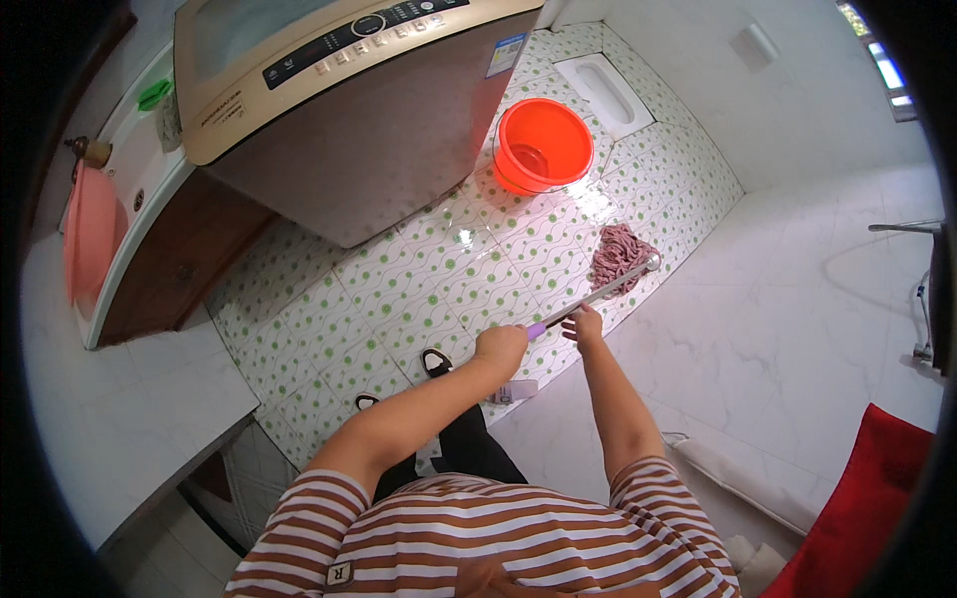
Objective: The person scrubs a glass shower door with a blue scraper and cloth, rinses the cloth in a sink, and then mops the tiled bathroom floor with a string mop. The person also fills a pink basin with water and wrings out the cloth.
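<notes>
My left hand (501, 349) is closed around the purple grip at the upper end of a mop handle (572, 308). Further down the pole is my right hand (585, 327), against the handle with its fingers partly spread; whether it grips the pole is not clear. The mop's pinkish string head (619, 258) lies on the patterned tile floor near the right wall. An orange-red plastic bucket (544, 142) with a wire handle stands on the floor beyond the mop, with some liquid visible at its bottom.
A top-loading washing machine (351, 149) stands at upper left, beside a sink cabinet (179, 261) holding a pink basin (90, 235). A squat toilet (609, 97) is set in the floor behind the bucket. Red fabric (860, 508) hangs at lower right. The floor looks shiny.
</notes>
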A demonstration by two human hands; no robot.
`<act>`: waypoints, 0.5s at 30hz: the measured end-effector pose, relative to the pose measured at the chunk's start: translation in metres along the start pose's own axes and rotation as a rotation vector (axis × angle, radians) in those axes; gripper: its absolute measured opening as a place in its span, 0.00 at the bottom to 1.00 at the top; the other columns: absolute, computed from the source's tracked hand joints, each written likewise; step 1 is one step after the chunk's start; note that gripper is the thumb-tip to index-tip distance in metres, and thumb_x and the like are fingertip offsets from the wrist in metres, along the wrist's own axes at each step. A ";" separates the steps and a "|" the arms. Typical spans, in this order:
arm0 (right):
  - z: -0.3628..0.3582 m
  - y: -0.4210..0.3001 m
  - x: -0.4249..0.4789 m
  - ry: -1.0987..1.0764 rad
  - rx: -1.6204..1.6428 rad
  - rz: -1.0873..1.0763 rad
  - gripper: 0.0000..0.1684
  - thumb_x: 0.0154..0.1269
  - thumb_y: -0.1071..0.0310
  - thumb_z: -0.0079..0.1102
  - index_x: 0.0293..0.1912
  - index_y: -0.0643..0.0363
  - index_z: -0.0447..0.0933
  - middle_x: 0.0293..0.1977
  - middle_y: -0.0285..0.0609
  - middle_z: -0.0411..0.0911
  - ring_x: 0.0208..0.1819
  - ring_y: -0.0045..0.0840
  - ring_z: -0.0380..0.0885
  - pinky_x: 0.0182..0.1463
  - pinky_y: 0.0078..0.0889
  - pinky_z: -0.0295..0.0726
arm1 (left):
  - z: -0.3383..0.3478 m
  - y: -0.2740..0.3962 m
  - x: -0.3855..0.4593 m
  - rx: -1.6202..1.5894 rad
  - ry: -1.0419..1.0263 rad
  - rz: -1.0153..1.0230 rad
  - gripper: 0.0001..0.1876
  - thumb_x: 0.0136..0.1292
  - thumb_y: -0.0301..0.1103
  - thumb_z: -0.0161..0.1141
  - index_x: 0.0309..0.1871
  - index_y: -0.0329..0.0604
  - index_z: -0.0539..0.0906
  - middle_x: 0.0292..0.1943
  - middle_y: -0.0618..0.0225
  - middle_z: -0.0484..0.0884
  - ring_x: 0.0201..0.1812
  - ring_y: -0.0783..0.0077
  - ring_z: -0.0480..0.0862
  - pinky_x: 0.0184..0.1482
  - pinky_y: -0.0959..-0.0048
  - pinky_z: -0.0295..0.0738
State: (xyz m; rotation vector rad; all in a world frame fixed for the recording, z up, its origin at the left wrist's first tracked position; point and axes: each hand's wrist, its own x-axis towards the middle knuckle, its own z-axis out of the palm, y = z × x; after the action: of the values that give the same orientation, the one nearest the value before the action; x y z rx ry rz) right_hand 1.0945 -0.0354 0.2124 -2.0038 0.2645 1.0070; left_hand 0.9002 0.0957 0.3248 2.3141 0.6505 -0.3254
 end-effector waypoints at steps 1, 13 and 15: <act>0.012 -0.007 -0.014 -0.028 0.214 0.085 0.23 0.61 0.63 0.43 0.56 0.56 0.60 0.43 0.53 0.70 0.35 0.41 0.77 0.31 0.45 0.79 | -0.004 -0.004 -0.004 -0.010 -0.013 -0.004 0.09 0.47 0.26 0.54 0.34 0.39 0.74 0.25 0.58 0.79 0.29 0.55 0.80 0.31 0.60 0.74; 0.176 0.000 -0.079 -0.217 0.940 0.603 0.17 0.60 0.58 0.48 0.38 0.62 0.59 0.30 0.43 0.69 0.33 0.31 0.75 0.33 0.35 0.79 | -0.252 -0.079 -0.257 0.129 -0.036 -0.212 0.11 0.46 0.30 0.56 0.37 0.49 0.78 0.24 0.61 0.78 0.29 0.54 0.78 0.32 0.60 0.71; 0.226 0.000 -0.110 -0.166 0.852 0.611 0.08 0.59 0.64 0.44 0.31 0.58 0.61 0.17 0.37 0.66 0.19 0.25 0.69 0.25 0.26 0.76 | -0.282 -0.075 -0.302 0.254 0.018 -0.281 0.11 0.46 0.31 0.59 0.36 0.49 0.78 0.22 0.61 0.78 0.27 0.58 0.78 0.29 0.63 0.71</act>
State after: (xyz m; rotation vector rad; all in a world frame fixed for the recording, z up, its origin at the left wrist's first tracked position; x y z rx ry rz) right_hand 0.8968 0.1196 0.2232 -1.0617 1.0615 1.1491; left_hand 0.6188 0.2284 0.6071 2.4666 0.9972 -0.5448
